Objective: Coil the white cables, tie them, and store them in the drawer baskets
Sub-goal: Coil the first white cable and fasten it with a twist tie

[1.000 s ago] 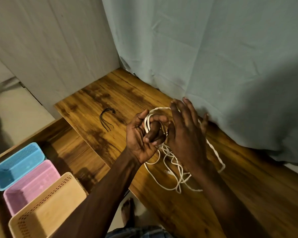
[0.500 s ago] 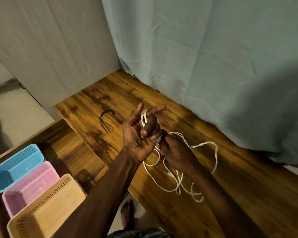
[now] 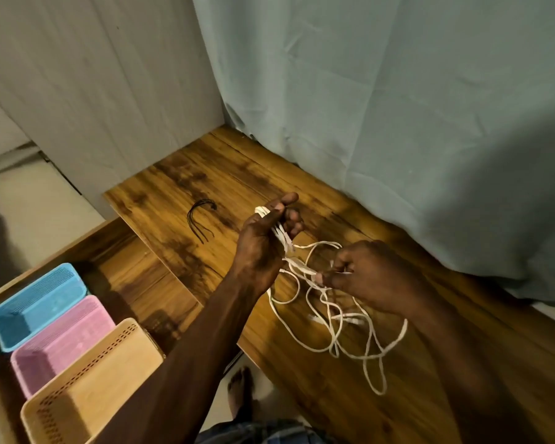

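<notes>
The desk [image 3: 302, 363] has the slack cable [image 3: 334, 334] sprawled below and between both hands, loops trailing toward the near edge. The left hand [image 3: 263, 245] grips a bundle of turns running upright through its fist. The right hand [image 3: 362, 274], nearer the slack, pinches a strand, so I'd guess it feeds the next loop up and left.

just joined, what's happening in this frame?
A person is coiling a white cable over a wooden desk. The left hand grips the gathered loops, while the right hand pinches a strand beside it. Most of the cable lies loose and tangled on the desk. Black ties lie untouched further back. The blue basket, pink basket and beige basket in the open drawer hold no cable.
</notes>
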